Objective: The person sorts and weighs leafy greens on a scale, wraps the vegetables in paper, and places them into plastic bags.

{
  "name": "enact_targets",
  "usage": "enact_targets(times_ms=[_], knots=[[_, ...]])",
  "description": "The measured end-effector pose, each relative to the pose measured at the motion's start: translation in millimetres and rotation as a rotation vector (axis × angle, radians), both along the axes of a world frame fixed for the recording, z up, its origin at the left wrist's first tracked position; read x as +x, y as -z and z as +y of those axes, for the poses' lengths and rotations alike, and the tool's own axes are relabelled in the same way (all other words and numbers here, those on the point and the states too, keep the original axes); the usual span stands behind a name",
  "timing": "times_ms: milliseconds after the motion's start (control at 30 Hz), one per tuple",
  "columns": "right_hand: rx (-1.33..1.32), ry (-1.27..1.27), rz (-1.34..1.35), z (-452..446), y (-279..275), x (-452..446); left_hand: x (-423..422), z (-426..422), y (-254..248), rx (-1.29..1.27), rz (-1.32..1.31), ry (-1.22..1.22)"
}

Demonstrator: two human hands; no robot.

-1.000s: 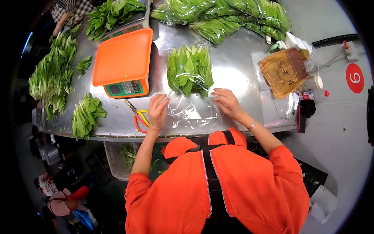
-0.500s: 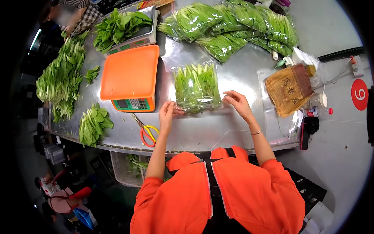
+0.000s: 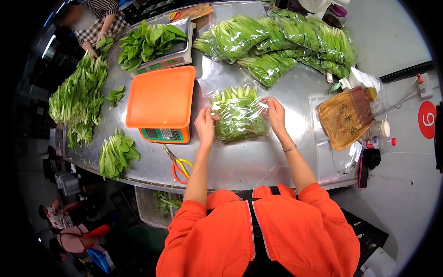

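A clear plastic bag of leafy greens (image 3: 239, 115) lies on the metal table in front of me, its film creased and shiny. At the bag's left edge, my left hand (image 3: 206, 124) pinches the film between thumb and fingers. On the opposite side my right hand (image 3: 275, 113) grips the upper right edge of the film. Left of the bag stands an orange scale (image 3: 160, 99) with a bare pan. Scissors with red and yellow handles (image 3: 179, 167) lie just left of my left forearm.
Filled bags of greens (image 3: 272, 41) are piled at the back. Loose greens (image 3: 80, 99) and a smaller bunch (image 3: 118, 156) lie on the left. Another scale (image 3: 170, 53) bears greens. A brown cloth bag (image 3: 345, 117) lies right. A co-worker's hand (image 3: 100, 36) reaches into greens at far left.
Both hands have moved up along the bag's sides, and the film now lies across the greens with more creases. The camera view has shifted slightly. The co-worker's arms have come further into view.
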State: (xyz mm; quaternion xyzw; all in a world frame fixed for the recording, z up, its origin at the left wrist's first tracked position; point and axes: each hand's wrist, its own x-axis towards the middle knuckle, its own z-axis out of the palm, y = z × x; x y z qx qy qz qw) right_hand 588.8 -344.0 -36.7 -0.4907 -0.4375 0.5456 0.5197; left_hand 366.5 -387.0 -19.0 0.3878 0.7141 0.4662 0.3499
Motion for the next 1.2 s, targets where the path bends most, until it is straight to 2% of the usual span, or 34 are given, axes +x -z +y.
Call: enact_targets(times_ms=[33, 67, 200, 267, 300, 367, 467, 500, 533, 600, 667, 767, 800, 833, 867, 900, 933, 1000, 1067, 1100, 1133, 1167, 1200], knots=[[-0.002, 0.026, -0.084, 3, 2, 0, 2, 5, 12, 0.115, 0.029, -0.056], [-0.003, 0.052, -0.167, 7, 4, -1, 2, 8, 19, 0.121, 0.030, -0.057], [-0.093, 0.047, -0.141, 11, 24, -8, 4, 15, 34, -0.009, 0.158, -0.084], [0.173, 0.090, -0.655, 14, 52, -7, 7, 18, 58, -0.044, 0.373, -0.108], [0.316, 0.146, -0.839, 15, 64, -5, 10, 17, 60, -0.035, 0.376, -0.109], [0.292, 0.139, -0.927, 11, 48, -12, 16, 18, 57, -0.057, 0.508, -0.101], [0.147, 0.003, -0.910, 30, 66, 3, 8, 24, 83, -0.109, 0.551, -0.057], [-0.159, -0.075, -0.506, 31, 54, 8, 8, 24, 79, -0.110, 0.575, -0.052], [-0.239, -0.039, -0.283, 33, 60, 14, 13, 21, 58, -0.160, 0.537, -0.044], [-0.204, -0.062, -0.339, 33, 58, 25, 12, 23, 60, -0.172, 0.598, -0.047], [-0.247, -0.051, -0.340, 14, 30, 8, 7, 26, 61, -0.161, 0.563, -0.036], [0.073, -0.002, -0.873, 7, 59, -8, 2, 28, 61, -0.145, 0.493, -0.022], [0.086, -0.004, -0.875, 10, 50, -5, 1, 27, 62, -0.119, 0.462, -0.029], [-0.185, -0.219, -0.439, 14, 29, -1, -3, 27, 59, -0.108, 0.458, -0.042], [-0.443, -0.427, 0.008, 15, 10, 0, -10, 28, 56, -0.214, 0.298, 0.075], [-0.526, -0.431, 0.286, 13, -1, -3, -16, 28, 53, -0.318, 0.137, 0.193], [-0.515, -0.442, 0.279, 12, -8, -2, -19, 27, 68, -0.306, 0.135, 0.182], [-0.420, -0.414, 0.316, 12, -22, 3, -22, 26, 104, -0.253, -0.753, 0.275], [-0.222, -0.413, 0.117, 1, -64, 9, -4, 5, 72, -0.186, -1.058, 0.330], [-0.094, -0.418, -0.012, -9, -91, 10, 5, 8, 78, -0.134, -1.153, 0.401], [0.028, -0.419, -0.138, -19, -117, 11, 14, 12, 78, -0.133, -1.154, 0.400], [0.096, -0.359, -0.599, -26, -134, 15, 23, 16, 78, -0.083, -1.168, 0.444], [0.083, -0.361, -0.600, -33, -132, 15, 33, 21, 72, -0.039, -1.184, 0.486]])
